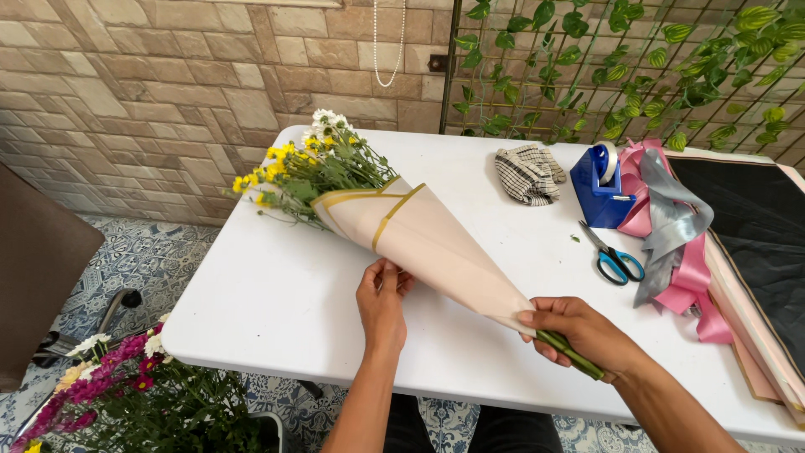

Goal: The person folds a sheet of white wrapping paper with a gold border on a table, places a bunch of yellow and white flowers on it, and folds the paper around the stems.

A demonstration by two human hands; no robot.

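A florist's work corner, likely a small flower shop. A white table (pixel 277 302) stands before a stone-patterned wall and an ivy-covered trellis (pixel 620 67). Near the table's far right corner lie a blue tape dispenser (pixel 599 189), scissors (pixel 612 256), pink and grey ribbon (pixel 671 226) and wrapping sheets (pixel 755 243). A bucket of cut flowers (pixel 126 394) stands beside the table's near left corner.

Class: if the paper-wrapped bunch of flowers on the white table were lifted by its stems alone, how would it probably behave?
The bouquet looks light, but its flower end would probably droop, top-heavy beyond the right hand on the stems. The wrapping paper seems thin and could crease or unroll where the left hand touches it.
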